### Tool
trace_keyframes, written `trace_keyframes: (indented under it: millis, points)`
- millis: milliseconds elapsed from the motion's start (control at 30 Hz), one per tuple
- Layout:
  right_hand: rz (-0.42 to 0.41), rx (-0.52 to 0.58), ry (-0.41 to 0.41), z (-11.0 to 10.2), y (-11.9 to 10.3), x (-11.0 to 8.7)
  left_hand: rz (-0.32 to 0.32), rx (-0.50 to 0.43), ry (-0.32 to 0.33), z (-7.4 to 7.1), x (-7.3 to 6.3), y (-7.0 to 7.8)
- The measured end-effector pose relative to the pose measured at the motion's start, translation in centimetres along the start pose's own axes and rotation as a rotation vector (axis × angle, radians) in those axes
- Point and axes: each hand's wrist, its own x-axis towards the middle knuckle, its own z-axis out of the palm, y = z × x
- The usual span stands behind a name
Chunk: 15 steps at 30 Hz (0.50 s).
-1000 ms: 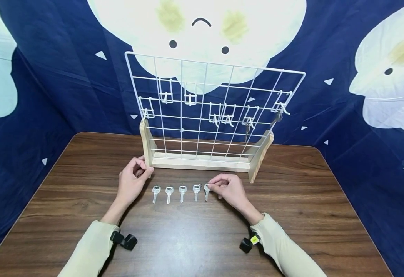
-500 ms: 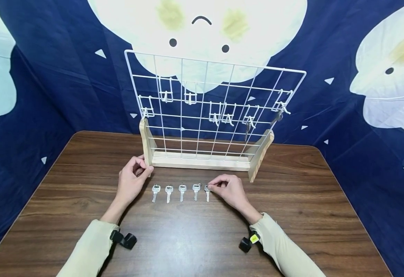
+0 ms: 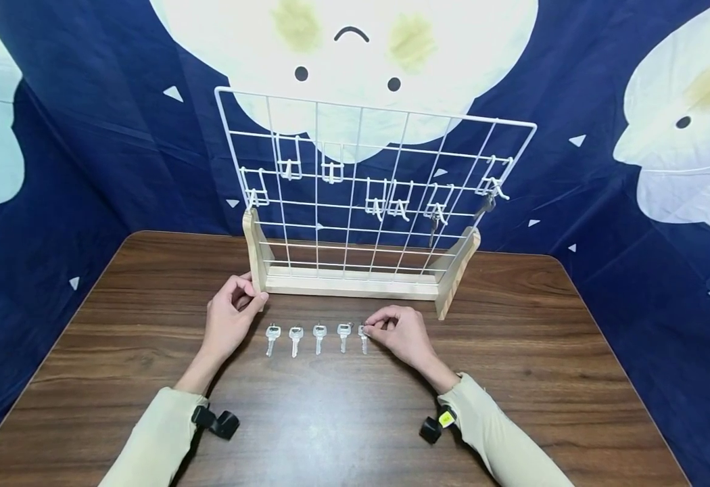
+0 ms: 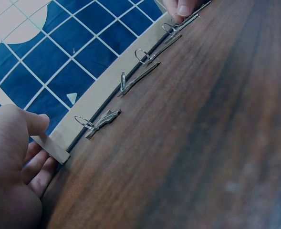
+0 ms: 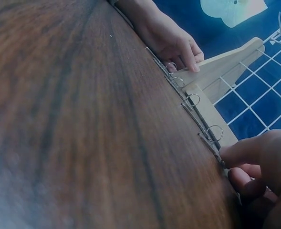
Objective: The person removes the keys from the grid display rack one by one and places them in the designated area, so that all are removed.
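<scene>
My left hand grips the foot of the rack's left wooden side support, thumb in front and fingers behind. With thumb and forefinger, my right hand pinches the head of the rightmost silver key, whose blade shows below the fingertips. Several more silver keys lie flat in a row to its left, among them a key right beside it and a key at the far left end. In the left wrist view, a thin ring stands up from the nearest key.
A white wire grid stands in the wooden base behind the keys. Several white hooks, such as one hook, hang on it. Dark keys hang at the right, one key lower than the other. A blue cloth surrounds the brown table.
The key at my right fingertips has swung slightly, from slanting to nearly straight. Both hands stay in about the same places.
</scene>
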Motion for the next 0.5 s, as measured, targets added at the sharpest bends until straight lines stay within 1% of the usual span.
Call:
trace_keyframes:
  millis: [167, 500]
  points:
    - [0.013, 0.027, 0.009, 0.07, 0.11, 0.06, 0.004, 0.001, -0.003, -0.05, 0.05, 0.00]
    - [0.004, 0.076, 0.042, 0.24, 0.27, 0.06, -0.001, 0.010, -0.001, -0.09, 0.01, -0.06]
